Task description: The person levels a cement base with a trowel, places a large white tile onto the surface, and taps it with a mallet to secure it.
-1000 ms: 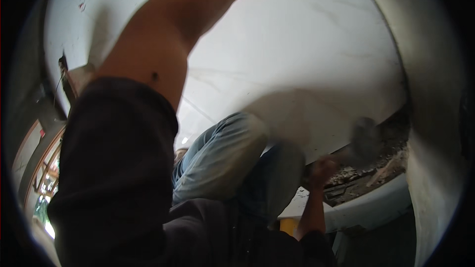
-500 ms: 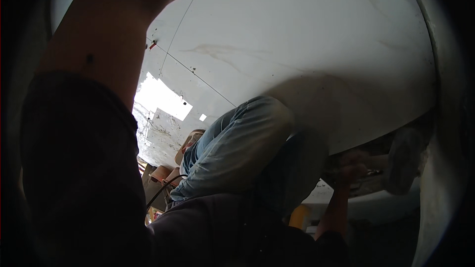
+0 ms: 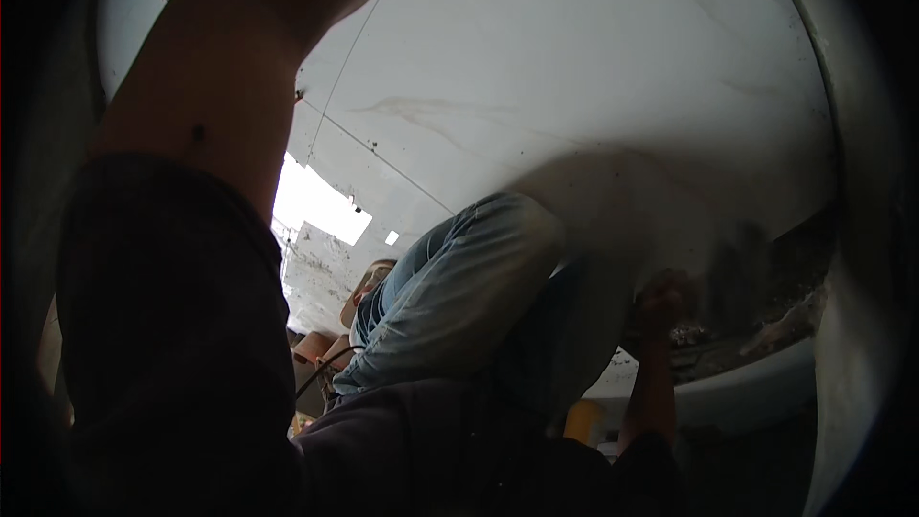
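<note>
My right hand (image 3: 662,299) is closed, low on the right beside my bent knees. It grips a mallet whose dark, blocky head (image 3: 745,270) is smeared by motion over the near right edge of a large pale, veined tile (image 3: 574,57). The mallet's handle is hardly visible in the shadow. Across the upper left stretches my left forearm (image 3: 239,77); the hand at its end lies beyond the top of the picture.
A dark, rough gap with rubble (image 3: 790,311) runs along the tile's near right edge, beside a pale wall (image 3: 866,354). My jeans-clad leg (image 3: 459,292) covers the middle. Thin joint lines and bright window light mark the tiled floor (image 3: 335,211) at left.
The mallet head has moved up and left, from over the rubble gap to over the tile edge. My right hand has risen slightly, and my left forearm has shifted a little right.
</note>
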`<state>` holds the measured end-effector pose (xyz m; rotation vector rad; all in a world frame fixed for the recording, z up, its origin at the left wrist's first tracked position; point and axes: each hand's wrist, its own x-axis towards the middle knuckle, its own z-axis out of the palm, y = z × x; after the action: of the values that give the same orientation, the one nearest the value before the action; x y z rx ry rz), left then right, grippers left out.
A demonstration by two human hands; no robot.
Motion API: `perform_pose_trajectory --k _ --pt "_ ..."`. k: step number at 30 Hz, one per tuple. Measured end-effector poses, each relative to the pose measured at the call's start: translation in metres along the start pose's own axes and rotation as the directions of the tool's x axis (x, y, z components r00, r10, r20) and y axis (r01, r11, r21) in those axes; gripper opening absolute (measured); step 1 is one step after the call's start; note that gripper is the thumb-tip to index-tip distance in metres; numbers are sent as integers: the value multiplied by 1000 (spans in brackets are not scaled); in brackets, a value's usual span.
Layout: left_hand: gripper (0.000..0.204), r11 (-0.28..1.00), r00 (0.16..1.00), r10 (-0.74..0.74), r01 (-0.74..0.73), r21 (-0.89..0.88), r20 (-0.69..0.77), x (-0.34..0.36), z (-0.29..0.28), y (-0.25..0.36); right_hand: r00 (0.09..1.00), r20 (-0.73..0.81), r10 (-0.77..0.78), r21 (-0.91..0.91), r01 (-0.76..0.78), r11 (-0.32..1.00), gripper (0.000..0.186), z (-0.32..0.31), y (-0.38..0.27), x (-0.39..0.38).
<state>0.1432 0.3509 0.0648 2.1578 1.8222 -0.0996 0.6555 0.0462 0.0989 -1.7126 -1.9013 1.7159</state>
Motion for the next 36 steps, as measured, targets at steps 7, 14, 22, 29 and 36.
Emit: perform_pose_trajectory --k 7,14,22,29,36 --pt "80 965 966 -251 245 -92 -63 -8 6 12 970 -98 -221 -684 96 723 27 24 6 6" --pt "84 833 797 -550 503 -232 -248 -84 56 26 963 -263 -49 -648 -139 749 34 33 15 17" --pt "83 698 689 -708 650 -302 -153 -137 55 35 930 -231 -287 -682 55 729 17 19 -6 23" --pt "84 657 662 -746 711 -250 -75 -154 57 39 981 -194 22 -428 -105 898 16 19 -66 52" --pt "84 666 677 -733 698 -262 -61 -147 55 38 978 -4 -206 -470 181 864 18 24 -100 84"
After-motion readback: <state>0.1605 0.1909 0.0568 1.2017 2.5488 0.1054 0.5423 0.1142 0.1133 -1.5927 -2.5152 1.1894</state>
